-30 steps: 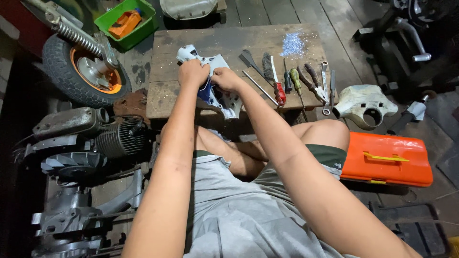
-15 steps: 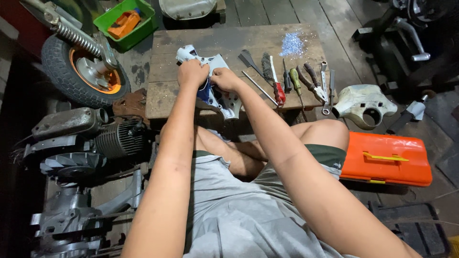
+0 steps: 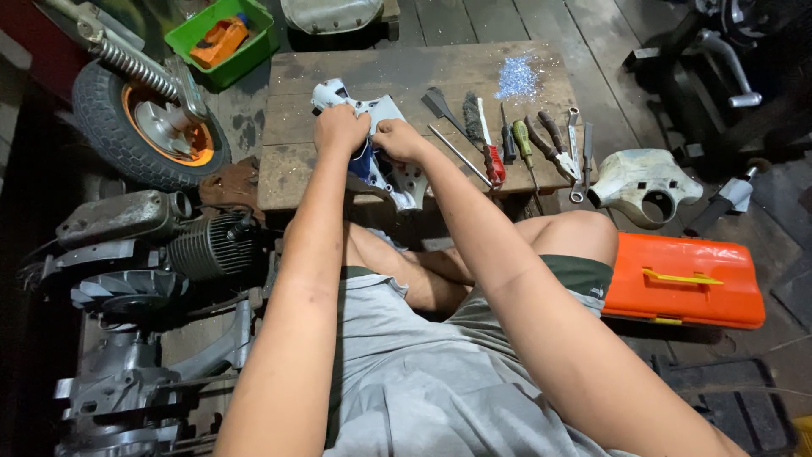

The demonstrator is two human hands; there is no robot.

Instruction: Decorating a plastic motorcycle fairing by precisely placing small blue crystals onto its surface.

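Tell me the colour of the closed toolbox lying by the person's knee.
Orange toolbox with a yellow handle, clearest in the head view.

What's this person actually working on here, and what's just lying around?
In hand: left hand and right hand grip the white and blue panel.

Lying about: hand tools, orange case, green bin, wheel, engine.

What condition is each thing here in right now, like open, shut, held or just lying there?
White and blue part: on the wooden board, gripped by both hands.
Left hand: closed on it.
Right hand: closed on it.
Orange toolbox: shut, on the floor.
Hand tools: lying loose on the board.
Green bin: open, holding orange things.
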